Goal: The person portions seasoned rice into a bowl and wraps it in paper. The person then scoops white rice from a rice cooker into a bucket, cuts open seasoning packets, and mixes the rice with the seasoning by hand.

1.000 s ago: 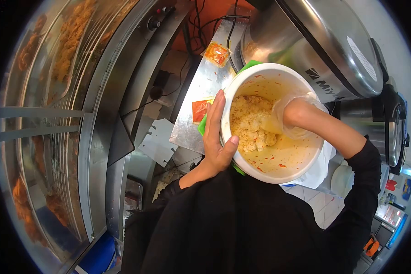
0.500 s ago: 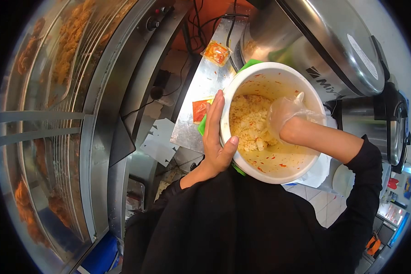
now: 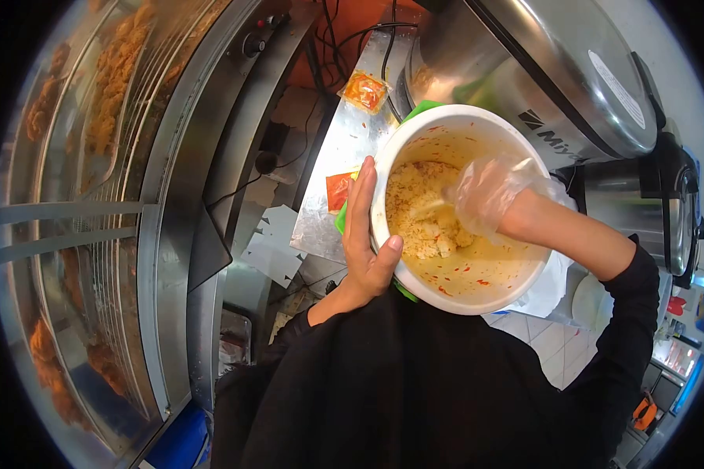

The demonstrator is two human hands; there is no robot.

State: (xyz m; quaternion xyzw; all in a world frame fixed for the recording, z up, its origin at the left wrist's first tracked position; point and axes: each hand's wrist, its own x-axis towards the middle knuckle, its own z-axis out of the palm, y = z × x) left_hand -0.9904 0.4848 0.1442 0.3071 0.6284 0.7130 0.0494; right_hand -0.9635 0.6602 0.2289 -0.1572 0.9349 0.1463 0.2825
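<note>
A white round tub (image 3: 516,293) with green at its outer edge holds yellowish rice (image 3: 426,227) flecked with red and orange bits. My left hand (image 3: 365,250) presses along the tub's left side, fingers straight against the outer wall and thumb over the rim, steadying it. My right hand (image 3: 493,195), in a clear plastic glove, is inside the tub over the rice. Its fingers are closed around a pale utensil that looks like a rice paddle (image 3: 430,205); the blade is blurred and the handle is mostly hidden by the glove.
Sealed orange-red sauce packets (image 3: 364,91) lie on the metal table (image 3: 313,227). A large steel cooker (image 3: 508,102) stands behind the tub, with a smaller dark-lidded cooker (image 3: 626,211) to the right. At left, a glass display cabinet (image 3: 78,203) holds fried food. Black cables run behind.
My right hand has shifted slightly right and up inside the tub, uncovering more rice and a pale blade. My left hand keeps its place on the tub.
</note>
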